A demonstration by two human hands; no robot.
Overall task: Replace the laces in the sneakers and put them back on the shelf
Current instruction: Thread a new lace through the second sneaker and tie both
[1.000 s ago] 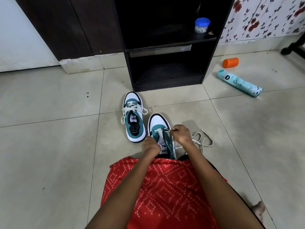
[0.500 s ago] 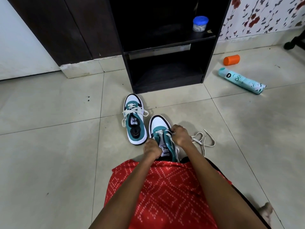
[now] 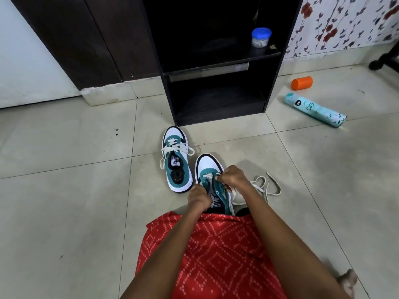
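The near sneaker stood on the floor, toe pointing away from the person, directly under both hands. The left hand gripped it at the tongue and collar, fingers curled over the upper. The right hand, just ahead and to the right of the left hand, pinched the white lace at the upper eyelets with curled fingertips. The two hands were close together but not touching.

A loose lace lay in loops on the floor immediately right of the right hand; whether it joined the pinched lace could not be told. The far sneaker, laced and tied, stood just ahead and to the left of the left hand, beside the near sneaker.

The black shelf stood ahead of both hands, a blue-lidded jar on its upper board. Well to the right of the right hand lay an orange cylinder and a teal spray can. A red garment covered the lap behind the hands.
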